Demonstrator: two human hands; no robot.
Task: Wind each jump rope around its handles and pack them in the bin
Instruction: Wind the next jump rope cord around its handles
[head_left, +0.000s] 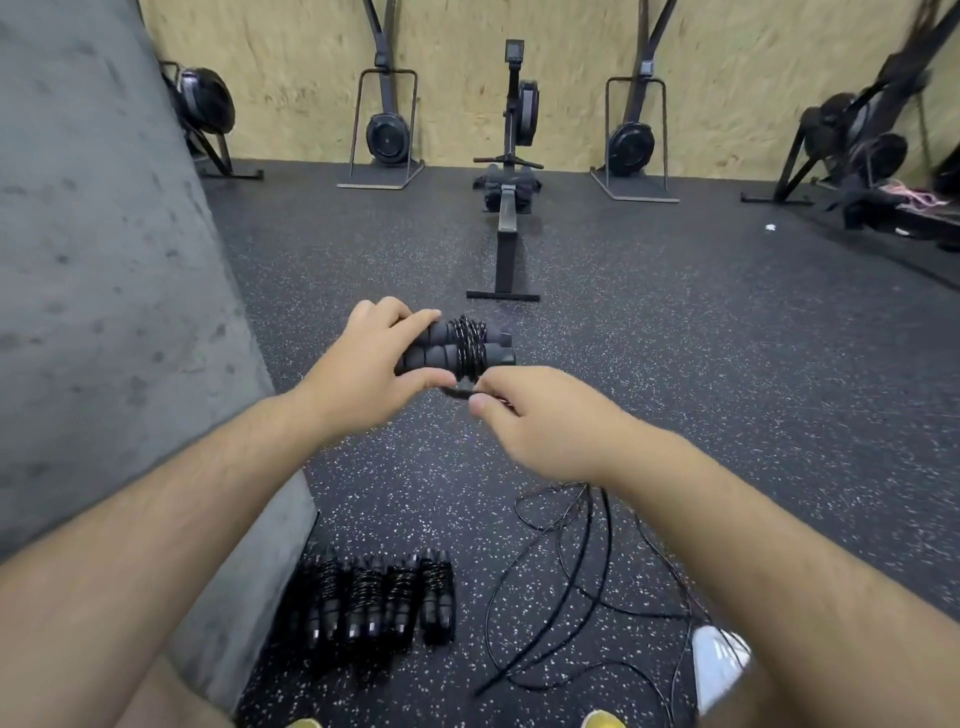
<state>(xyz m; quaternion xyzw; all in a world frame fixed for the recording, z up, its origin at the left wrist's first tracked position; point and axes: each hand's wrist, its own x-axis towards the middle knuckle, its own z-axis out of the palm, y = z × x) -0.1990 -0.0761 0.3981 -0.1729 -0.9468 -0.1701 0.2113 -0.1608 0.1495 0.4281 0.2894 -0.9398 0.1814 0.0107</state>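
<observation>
Both hands raised: left hand (363, 364) gripping wound handles (457, 347), right hand (540, 415) pinching rope (460, 391).

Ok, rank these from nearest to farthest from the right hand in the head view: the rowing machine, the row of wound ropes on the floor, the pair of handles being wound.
1. Pair of handles: just ahead of the right hand, held in the left hand's grip.
2. Row of wound ropes: on the floor below, to the left.
3. Rowing machine: far ahead, by the wall.
</observation>
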